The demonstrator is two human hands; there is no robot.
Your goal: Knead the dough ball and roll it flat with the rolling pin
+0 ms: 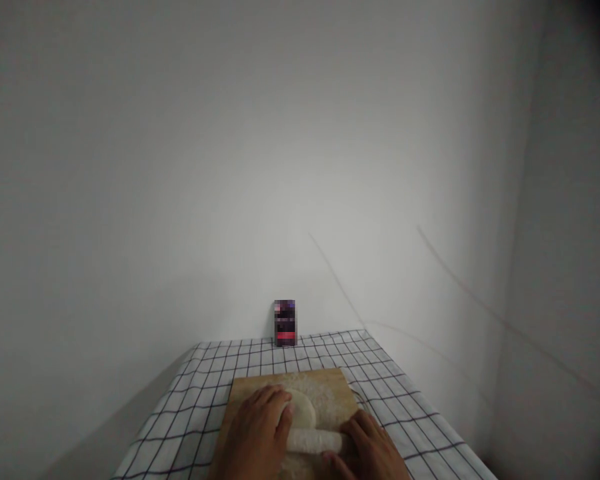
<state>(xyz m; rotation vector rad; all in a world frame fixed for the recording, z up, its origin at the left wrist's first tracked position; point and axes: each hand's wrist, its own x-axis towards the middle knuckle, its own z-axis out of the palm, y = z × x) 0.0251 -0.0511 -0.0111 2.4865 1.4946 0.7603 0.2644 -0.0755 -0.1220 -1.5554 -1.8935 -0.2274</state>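
A flat round of dough [303, 408] lies on a floured wooden board [325, 380]. Over its left side rests my left hand [263, 420], fingers curled on the dough with the thumb close to its near edge. Part of the dough is hidden under that hand. A short, flour-whitened rolling pin [313, 441] lies crosswise along the near edge of the dough. At the pin's right end, my right hand [367, 440] is closed round it, thumb on the near side. The pin's left end is hidden behind my left hand.
The board lies on a table covered with a white and dark checked cloth [190, 400]. At the back, a blurred-out dark upright phone-like object [285, 323] leans against the pale wall [300, 167]. Loose flour [333, 403] is spread on the board.
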